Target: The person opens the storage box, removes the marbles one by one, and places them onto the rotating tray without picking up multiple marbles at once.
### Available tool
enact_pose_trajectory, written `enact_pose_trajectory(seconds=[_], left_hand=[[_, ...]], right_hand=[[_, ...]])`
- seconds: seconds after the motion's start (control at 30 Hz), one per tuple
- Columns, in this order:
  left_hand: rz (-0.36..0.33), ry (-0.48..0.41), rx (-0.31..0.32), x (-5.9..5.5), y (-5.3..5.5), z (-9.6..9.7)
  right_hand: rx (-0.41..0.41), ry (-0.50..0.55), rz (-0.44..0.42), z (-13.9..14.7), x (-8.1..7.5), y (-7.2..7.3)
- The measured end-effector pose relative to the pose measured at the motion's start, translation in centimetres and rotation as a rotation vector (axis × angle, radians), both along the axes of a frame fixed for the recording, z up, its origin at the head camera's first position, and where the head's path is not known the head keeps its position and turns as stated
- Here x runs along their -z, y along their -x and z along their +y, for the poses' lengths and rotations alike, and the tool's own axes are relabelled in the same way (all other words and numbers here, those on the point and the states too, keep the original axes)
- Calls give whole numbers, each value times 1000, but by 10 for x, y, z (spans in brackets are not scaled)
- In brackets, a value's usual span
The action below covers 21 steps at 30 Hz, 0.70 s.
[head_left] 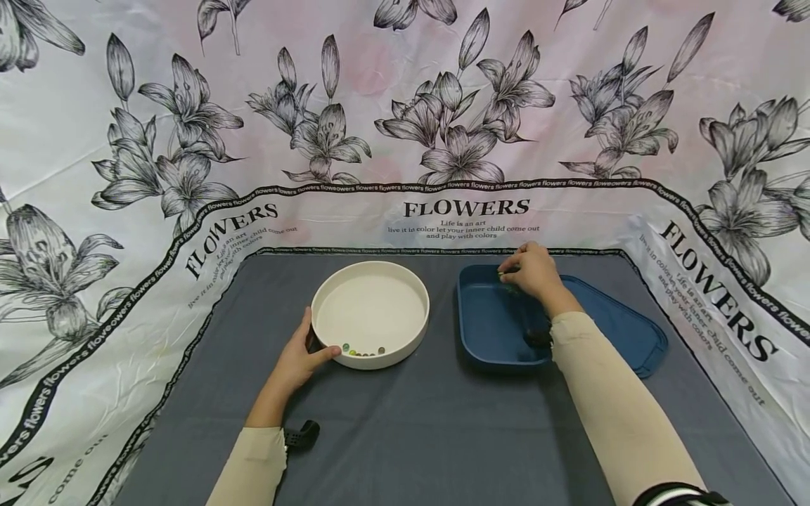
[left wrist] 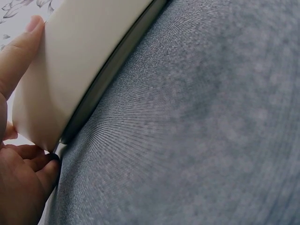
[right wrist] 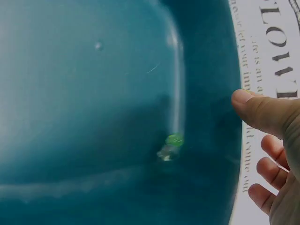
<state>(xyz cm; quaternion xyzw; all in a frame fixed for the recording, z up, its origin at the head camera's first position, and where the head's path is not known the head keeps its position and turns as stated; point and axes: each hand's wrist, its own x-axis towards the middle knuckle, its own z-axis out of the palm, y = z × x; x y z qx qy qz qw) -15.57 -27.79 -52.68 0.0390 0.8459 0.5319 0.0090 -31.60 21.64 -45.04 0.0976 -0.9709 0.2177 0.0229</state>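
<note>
My left hand [head_left: 300, 357] grips the near-left side of a round cream dish [head_left: 370, 302], thumb over the rim and the other fingers outside and beneath. Several small glass marbles [head_left: 367, 353] lie along the dish's near edge. Above the back rim of a deep blue rectangular tray [head_left: 503, 358] is my right hand [head_left: 534, 273]. Its thumb and index finger come together round a tiny yellowish speck, seemingly a marble, mostly hidden by the fingers. In the right wrist view, a green marble [right wrist: 175, 139] and a clear one [right wrist: 167, 153] sit in a tray corner below that hand.
Beside the tray on the right lies a flat blue lid [head_left: 623, 327], partly behind the right forearm. A grey cloth [head_left: 392, 436] covers the table, bordered by white floral fabric [head_left: 468, 218] with printed lettering. Black cameras [head_left: 302, 436] are worn at both wrists.
</note>
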Motion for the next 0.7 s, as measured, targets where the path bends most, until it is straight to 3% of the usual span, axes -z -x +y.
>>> enact_pose_trajectory(seconds=[0.23,0.7], left_hand=[[2,6,0,-1,0,0],[2,9,5,-1,1,-1]], right_hand=[[-55,-19,77,-12,-16,0],[-158,68,119,-49,-33,-8]])
